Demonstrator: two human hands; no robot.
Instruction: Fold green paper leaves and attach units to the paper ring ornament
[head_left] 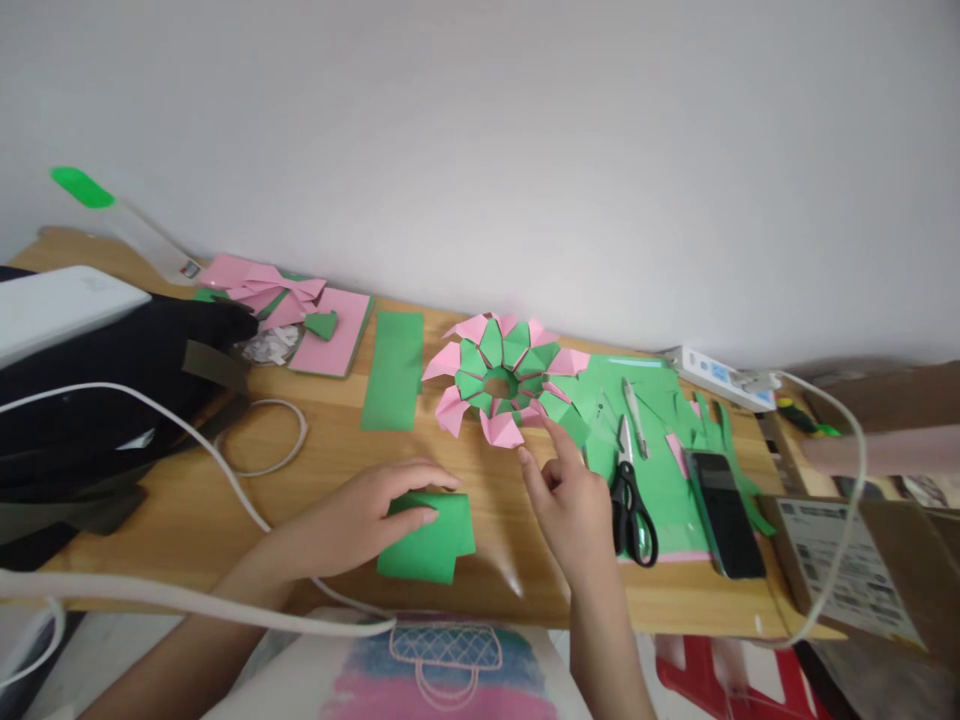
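Observation:
My left hand [375,515] rests over a folded green paper [427,555] near the table's front edge, its thumb and fingers spread apart across the sheet. Reaching up on the right, my right hand [566,495] has its index finger at the lower right petals of a pink and green folded-paper ring [517,358]. The thumb is held apart from that finger, and the other fingers are curled. Left of the ring lies a green paper rectangle [394,370].
Black scissors [632,510], a craft knife [634,418] and a phone [724,515] lie at right, near a power strip [720,378]. Pink and green papers [337,330] are at back left, beside a black bag [112,400]. A white cable [217,465] crosses the left side.

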